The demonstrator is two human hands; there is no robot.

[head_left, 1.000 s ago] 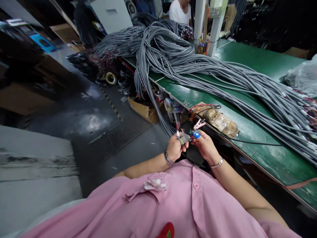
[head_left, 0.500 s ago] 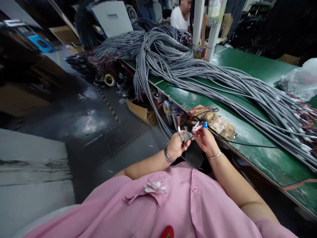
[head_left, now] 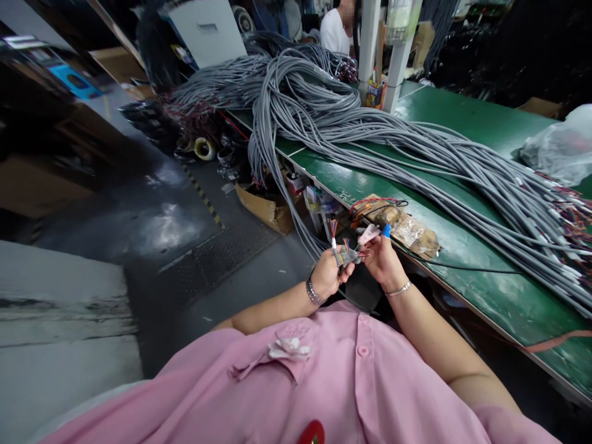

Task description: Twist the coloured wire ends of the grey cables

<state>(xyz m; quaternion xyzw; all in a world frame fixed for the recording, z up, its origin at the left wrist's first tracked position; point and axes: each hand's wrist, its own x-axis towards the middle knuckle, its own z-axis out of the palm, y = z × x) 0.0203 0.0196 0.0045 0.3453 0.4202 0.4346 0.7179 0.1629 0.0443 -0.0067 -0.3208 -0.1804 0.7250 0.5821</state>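
Coloured wires (head_left: 333,229) — fanned — rise from left grip (head_left: 326,274).

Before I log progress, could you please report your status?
Left hand holding cable end. Right hand at pink clip, grip unclear. Taped bundle on bench beyond; nothing seen blocking.

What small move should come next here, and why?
Probably ease the bundle of grey, round cable ends slightly toward the small pale-pink clip: the left hand grips the bundle, its thin reddish wires pointing toward the right hand, which is at the clip.
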